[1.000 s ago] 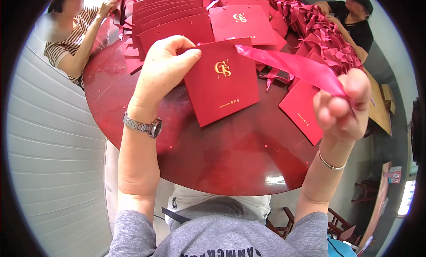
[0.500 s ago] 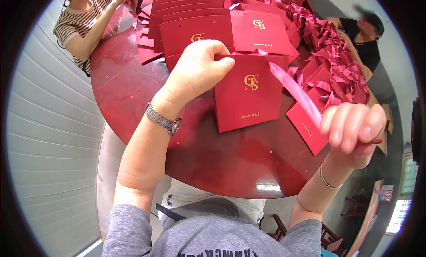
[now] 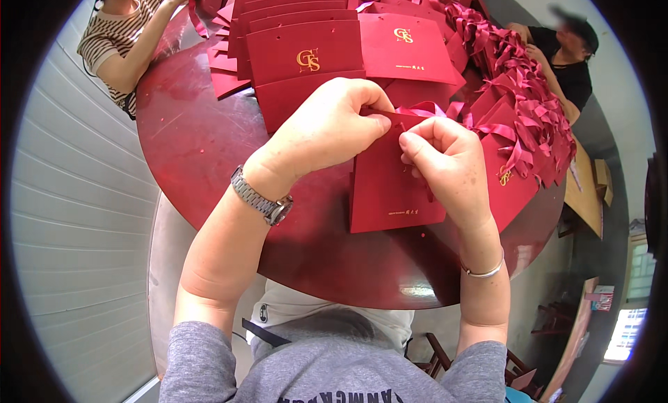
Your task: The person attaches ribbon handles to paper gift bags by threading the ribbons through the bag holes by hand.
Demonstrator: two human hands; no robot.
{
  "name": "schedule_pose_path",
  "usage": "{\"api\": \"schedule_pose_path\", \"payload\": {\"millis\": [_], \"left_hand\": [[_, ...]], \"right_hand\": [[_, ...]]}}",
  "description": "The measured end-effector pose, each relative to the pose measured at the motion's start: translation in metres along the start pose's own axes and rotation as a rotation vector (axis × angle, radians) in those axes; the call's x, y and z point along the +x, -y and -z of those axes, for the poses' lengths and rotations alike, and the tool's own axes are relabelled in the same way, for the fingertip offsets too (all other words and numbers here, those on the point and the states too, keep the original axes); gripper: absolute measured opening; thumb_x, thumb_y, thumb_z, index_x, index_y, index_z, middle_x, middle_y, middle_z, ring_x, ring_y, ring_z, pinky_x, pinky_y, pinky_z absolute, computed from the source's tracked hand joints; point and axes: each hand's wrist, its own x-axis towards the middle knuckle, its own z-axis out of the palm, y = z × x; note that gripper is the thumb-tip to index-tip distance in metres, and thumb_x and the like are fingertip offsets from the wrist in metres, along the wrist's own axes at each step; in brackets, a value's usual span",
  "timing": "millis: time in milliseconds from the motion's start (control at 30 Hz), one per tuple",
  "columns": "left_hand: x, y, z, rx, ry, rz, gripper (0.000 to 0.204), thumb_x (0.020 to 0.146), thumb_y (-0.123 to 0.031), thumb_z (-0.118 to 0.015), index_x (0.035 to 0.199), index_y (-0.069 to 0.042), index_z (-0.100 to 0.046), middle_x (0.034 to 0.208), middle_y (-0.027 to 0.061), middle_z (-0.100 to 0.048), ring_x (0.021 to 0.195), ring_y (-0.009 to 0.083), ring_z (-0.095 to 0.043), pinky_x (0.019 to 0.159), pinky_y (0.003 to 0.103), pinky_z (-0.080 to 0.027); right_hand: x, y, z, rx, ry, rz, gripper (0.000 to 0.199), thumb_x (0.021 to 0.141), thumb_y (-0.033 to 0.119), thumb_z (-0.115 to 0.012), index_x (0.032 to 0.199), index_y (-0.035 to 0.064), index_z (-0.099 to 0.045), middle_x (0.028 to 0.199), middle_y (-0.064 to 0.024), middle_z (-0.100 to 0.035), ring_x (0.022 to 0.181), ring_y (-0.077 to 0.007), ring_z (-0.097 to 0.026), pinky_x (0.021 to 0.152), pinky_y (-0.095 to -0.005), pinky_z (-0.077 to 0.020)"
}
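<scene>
A flat red paper bag with gold print is held upright over the near part of the table. My left hand is closed on its upper left edge, thumb in front. At the front of the bag near its top, my right hand pinches the end of a ribbon between thumb and forefinger; the fingers hide most of it. Pink ribbon loops behind the bag's top edge. Another red bag with gold print lies just beyond my right wrist.
Overlapping red bags lie in a row at the far side of the round dark red table. A heap of ribboned bags fills the right side. One person sits far left, another far right.
My right hand has come from the far right to the front of the bag, and the stretched ribbon has gone slack. The bag and my left hand have shifted slightly nearer and right.
</scene>
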Motion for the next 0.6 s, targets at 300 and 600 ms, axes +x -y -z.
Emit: {"api": "schedule_pose_path", "payload": {"millis": [300, 600], "left_hand": [[0.006, 0.001, -0.006, 0.2, -0.142, -0.322, 0.01, 0.081, 0.0, -0.064, 0.091, 0.004, -0.064, 0.087, 0.0112, -0.066, 0.081, 0.0201, -0.064, 0.074, 0.03, -0.052], [-0.002, 0.003, -0.026, 0.259, -0.268, -0.554, 0.01, 0.077, 0.003, -0.063, 0.086, 0.004, -0.066, 0.089, 0.0191, -0.065, 0.086, 0.0358, -0.064, 0.077, 0.041, -0.054]], "right_hand": [[0.008, 0.012, 0.005, -0.059, -0.023, 0.011, 0.013, 0.084, 0.009, -0.067, 0.078, -0.0029, -0.066, 0.064, 0.0005, -0.061, 0.06, -0.0034, -0.051, 0.053, -0.0234, -0.0405], [-0.002, 0.009, 0.007, -0.406, -0.181, 0.292, 0.011, 0.083, 0.007, -0.071, 0.089, -0.0018, -0.066, 0.073, -0.0138, -0.067, 0.062, -0.0187, -0.063, 0.06, -0.0314, -0.0493]]}}
